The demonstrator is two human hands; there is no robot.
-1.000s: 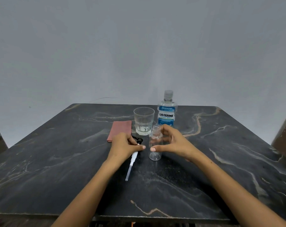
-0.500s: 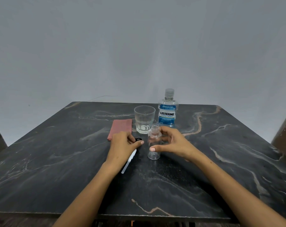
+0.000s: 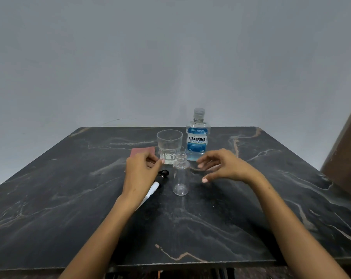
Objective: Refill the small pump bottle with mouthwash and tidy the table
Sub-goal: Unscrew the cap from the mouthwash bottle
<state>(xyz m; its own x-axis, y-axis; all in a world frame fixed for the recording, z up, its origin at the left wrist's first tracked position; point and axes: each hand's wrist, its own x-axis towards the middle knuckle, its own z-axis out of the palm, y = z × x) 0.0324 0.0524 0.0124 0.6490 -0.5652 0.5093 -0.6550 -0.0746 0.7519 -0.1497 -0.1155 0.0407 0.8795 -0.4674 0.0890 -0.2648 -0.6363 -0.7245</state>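
Both hands hover low over the dark marbled desk (image 3: 221, 224), and neither holds anything. Seen from the head camera, the one view there is, the right hand (image 3: 223, 166) has its fingers spread and loosely curved, standing just clear of the small pump bottle (image 3: 180, 177), which is upright, uncapped and looks empty, a little to that hand's left. The left hand (image 3: 140, 170) is relaxed too, fingers lightly bent, its fingertips near the base of the drinking glass (image 3: 169, 146). Under and beside this hand lies the pump head (image 3: 159, 181), black collar and white dip tube flat on the desk, partly hidden by the wrist. Beyond the left hand's knuckles a folded reddish cloth (image 3: 142, 152) peeks out. Just past the right hand's fingertips stands the Listerine mouthwash bottle (image 3: 197, 139), its cap on and its blue liquid low.

To my eye the small bottle has been opened and set down ready, so the refill itself has not begun. The next move would seem to be taking the mouthwash bottle, unscrewing its cap and pouring. That narrow neck will want a slow, steady pour, probably with one hand bracing the light little bottle so it does not tip.
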